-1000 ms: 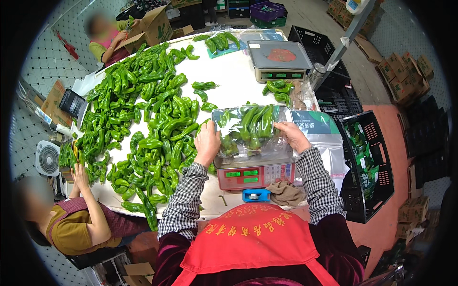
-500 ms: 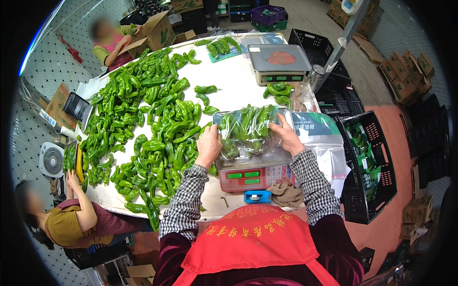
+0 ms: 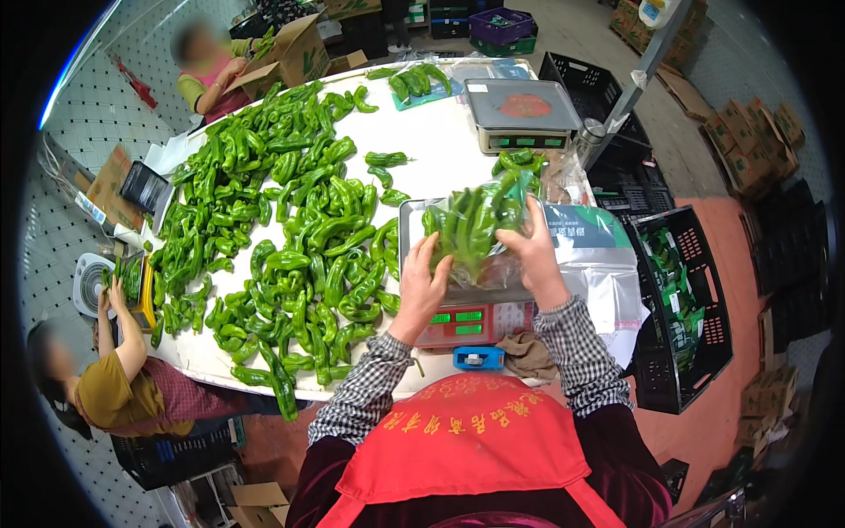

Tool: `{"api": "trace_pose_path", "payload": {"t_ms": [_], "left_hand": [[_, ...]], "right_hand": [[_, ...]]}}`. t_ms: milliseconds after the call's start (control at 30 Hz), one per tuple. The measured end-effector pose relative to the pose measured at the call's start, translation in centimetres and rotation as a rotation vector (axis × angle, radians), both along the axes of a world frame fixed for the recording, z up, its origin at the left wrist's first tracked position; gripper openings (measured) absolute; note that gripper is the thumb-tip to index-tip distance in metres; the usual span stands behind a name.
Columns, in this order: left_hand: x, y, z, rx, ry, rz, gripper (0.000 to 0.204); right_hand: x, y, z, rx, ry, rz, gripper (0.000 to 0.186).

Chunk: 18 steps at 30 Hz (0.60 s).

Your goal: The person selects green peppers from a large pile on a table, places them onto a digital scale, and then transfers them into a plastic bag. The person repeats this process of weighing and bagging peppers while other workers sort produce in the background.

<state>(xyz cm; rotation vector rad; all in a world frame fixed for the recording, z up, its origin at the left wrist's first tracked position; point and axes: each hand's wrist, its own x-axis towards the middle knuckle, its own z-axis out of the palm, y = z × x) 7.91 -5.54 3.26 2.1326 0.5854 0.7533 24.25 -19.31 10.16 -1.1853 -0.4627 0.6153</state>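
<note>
A clear plastic bag of long green peppers (image 3: 478,224) is held tilted above the pan of a red weighing scale (image 3: 468,327). My right hand (image 3: 535,257) grips its right side, thumb in front and fingers around the edge. At the lower left of the bag, my left hand (image 3: 426,286) closes on the plastic with bent fingers. The scale's green displays are lit. A large heap of loose green peppers (image 3: 304,238) spreads over the white table (image 3: 400,180) to the left of my hands.
Just right of the scale lie flat printed bags (image 3: 598,260). A blue tape dispenser (image 3: 478,358) and brown cloth (image 3: 526,355) sit before it. Another scale (image 3: 519,110) stands beyond; a black crate (image 3: 704,352) holds packed bags. Two co-workers (image 3: 132,387) (image 3: 211,84) work along the left.
The bag has tipped more upright and turned between my hands. My left hand has moved right and down along it; my right hand has slid up its side.
</note>
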Motion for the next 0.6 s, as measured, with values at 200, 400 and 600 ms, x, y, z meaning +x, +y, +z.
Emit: {"api": "trace_pose_path", "payload": {"t_ms": [200, 400, 600], "left_hand": [[-1.0, -1.9, 1.6, -1.459, -0.814, -0.398, 0.070], [-6.5, -1.1, 1.0, -1.810, -0.840, -0.400, 0.068], [-8.0, -1.0, -0.1, -1.848, -0.785, -0.318, 0.067]], "right_hand": [[-10.0, 2.3, 3.9, -0.245, -1.247, -0.028, 0.095], [-13.7, 1.5, 3.4, 0.022, -1.104, 0.498, 0.060], [-4.9, 0.3, 0.1, -0.348, -0.812, 0.083, 0.067]]}}
